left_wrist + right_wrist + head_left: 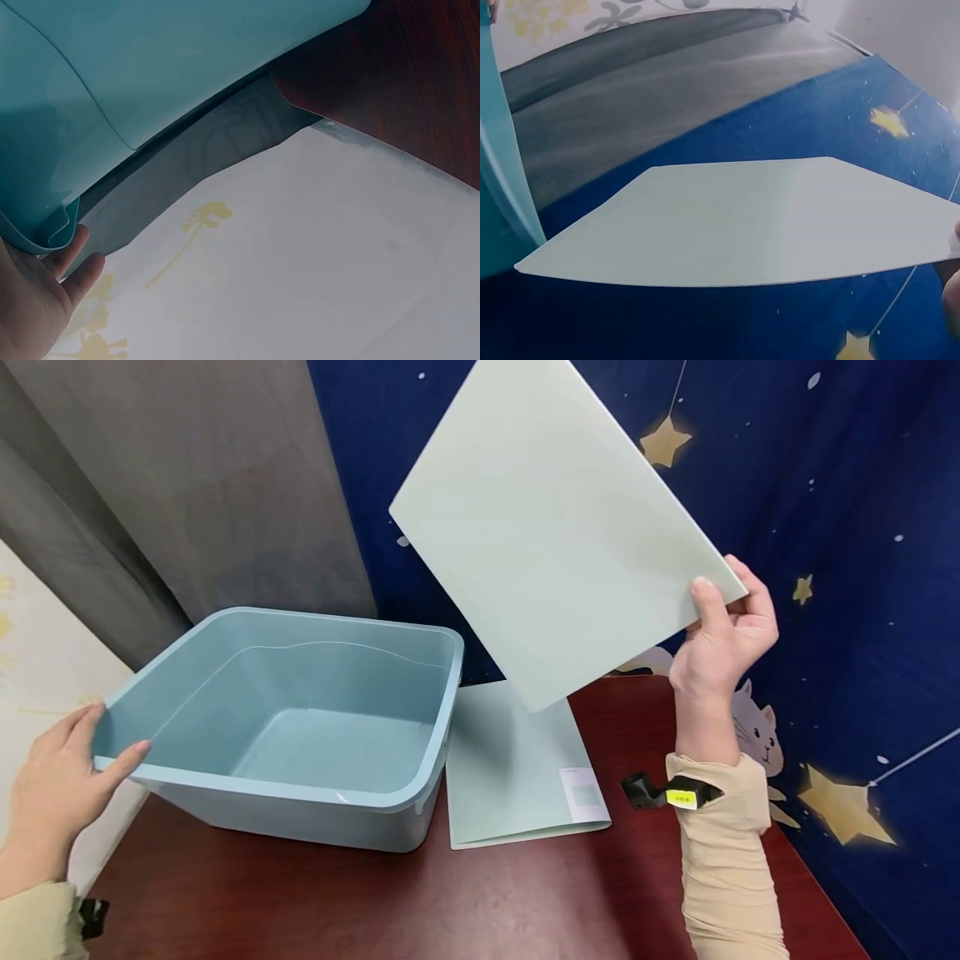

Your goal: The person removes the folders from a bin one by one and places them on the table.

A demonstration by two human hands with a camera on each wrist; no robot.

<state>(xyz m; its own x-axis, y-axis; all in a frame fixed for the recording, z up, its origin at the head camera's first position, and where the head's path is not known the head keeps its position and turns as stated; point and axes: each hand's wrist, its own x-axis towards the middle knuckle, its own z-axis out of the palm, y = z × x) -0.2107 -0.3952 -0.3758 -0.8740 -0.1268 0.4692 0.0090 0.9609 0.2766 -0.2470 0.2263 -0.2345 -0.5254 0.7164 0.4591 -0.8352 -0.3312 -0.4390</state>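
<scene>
Raised above the table, a pale green folder is pinched at its lower right corner by my right hand, thumb on the near face. The same folder shows as a broad pale sheet in the right wrist view. My left hand grips the left corner of a blue plastic bin; in the left wrist view its fingers curl at the bin's rim. The bin's inside is bare. Beside it, a second pale green folder with a white label lies on the table, partly behind the raised one.
The dark red wooden table carries the bin and the lying folder. Behind hang a grey curtain and a navy curtain with stars and a cat. A white cloth with yellow prints is at the left.
</scene>
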